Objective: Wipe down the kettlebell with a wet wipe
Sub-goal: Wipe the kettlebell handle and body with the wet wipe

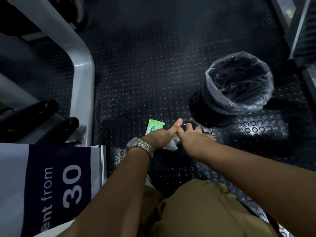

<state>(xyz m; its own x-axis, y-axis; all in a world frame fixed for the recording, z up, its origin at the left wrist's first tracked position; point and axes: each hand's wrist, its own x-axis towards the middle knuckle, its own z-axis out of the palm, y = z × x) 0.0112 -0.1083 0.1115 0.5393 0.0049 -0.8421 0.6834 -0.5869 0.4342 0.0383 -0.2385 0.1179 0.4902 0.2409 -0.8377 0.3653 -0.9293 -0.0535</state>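
Barely visible, the kettlebell sits on the studded rubber floor just ahead of my knees, dark on dark and mostly covered by my hands. My right hand lies on it with fingers spread flat, steadying it. My left hand grips the bunched white wet wipe against its near side, thumb stuck out, fingers hidden. To wipe well, I'd brace with the right, open the wipe out for more contact, and work round body and handle in overlapping strokes, turning the bell to reach hidden faces. The green wipe pack lies just beside it, and the lined bin stands near.
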